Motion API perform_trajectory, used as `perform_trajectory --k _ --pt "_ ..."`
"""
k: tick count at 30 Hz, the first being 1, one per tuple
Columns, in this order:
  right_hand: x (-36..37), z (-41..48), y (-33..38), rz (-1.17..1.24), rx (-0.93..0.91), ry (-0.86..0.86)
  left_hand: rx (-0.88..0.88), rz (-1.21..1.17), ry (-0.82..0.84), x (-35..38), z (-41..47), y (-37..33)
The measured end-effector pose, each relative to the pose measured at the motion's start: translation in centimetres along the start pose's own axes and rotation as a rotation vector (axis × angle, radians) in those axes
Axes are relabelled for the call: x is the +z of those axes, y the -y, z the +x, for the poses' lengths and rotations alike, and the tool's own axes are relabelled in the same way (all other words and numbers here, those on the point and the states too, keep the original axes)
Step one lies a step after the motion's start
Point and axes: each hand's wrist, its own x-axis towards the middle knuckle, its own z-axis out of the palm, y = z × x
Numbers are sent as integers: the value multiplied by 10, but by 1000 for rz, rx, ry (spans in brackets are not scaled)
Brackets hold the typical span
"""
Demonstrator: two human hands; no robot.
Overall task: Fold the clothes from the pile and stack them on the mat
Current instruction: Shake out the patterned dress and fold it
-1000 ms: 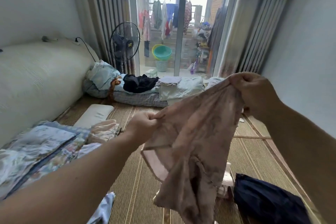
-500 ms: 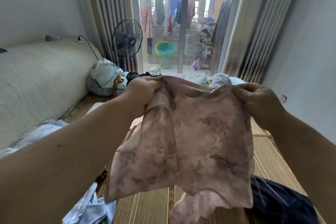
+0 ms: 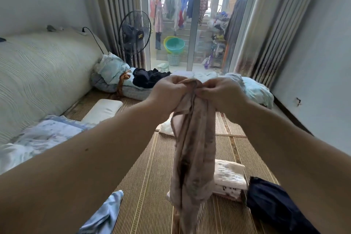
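Grip: left hand (image 3: 169, 93) and right hand (image 3: 222, 93) are raised side by side, knuckles nearly touching. Each pinches the upper edge of a pink top (image 3: 193, 148).
Top: it hangs from the pinch straight toward 6 o'clock, long axis vertical, gathered into a narrow strip. Its hem runs out of view, so whether it touches the floor cannot be told.
Coming move: the top probably goes down flat for its cross fold. The white stack (image 3: 229, 176) lies at 4 o'clock of the hanging cloth, so the right hand is the nearer one.
Blue cloth (image 3: 106, 214): crumpled at 7 o'clock, closest to the person.
Navy cloth (image 3: 275, 205): at 5 o'clock, just beside the stack.
Mat (image 3: 148, 176): striped woven straw, lying under everything here.
Pillow (image 3: 102, 110): at 10 o'clock, beside pale floral bedding (image 3: 47, 135).
Room: fan (image 3: 135, 33) at 11 o'clock, and a glass door (image 3: 193, 24) at 12 with washing hung beyond.
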Motion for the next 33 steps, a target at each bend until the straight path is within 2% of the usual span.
perform_trajectory --k 4,7,11,13,14,16,17,20,23,27,29,31,33 --pt "9 16 15 105 16 -111 -18 23 -93 -29 -35 42" --pt "14 29 33 181 3 -176 -218 285 -192 -47 -78 95" --pt "19 40 58 287 -32 -273 -376 545 28 -55 -117 151" --pt "19 49 69 345 -54 -325 -314 703 81 -48 -133 163" --pt "16 53 73 363 -70 -336 -232 699 68 -44 -135 167" --pt "11 64 78 369 -87 -329 -83 437 -12 -39 -127 166" --pt "9 68 80 373 -79 -319 -20 392 -53 -37 -119 167" --pt "2 81 78 423 -26 -310 50 440 -140 -23 -87 157" --pt "-3 96 73 418 1 -311 12 446 -161 -9 -63 132" --pt "3 92 70 274 -36 -423 -86 216 -94 6 -43 127" --pt "10 91 63 177 -62 -440 -121 103 -114 10 -42 129" --pt "16 91 53 61 -30 -364 -129 -8 -180 13 -43 128" --pt "22 88 37 -148 64 -200 -159 -35 -260 16 -46 122"
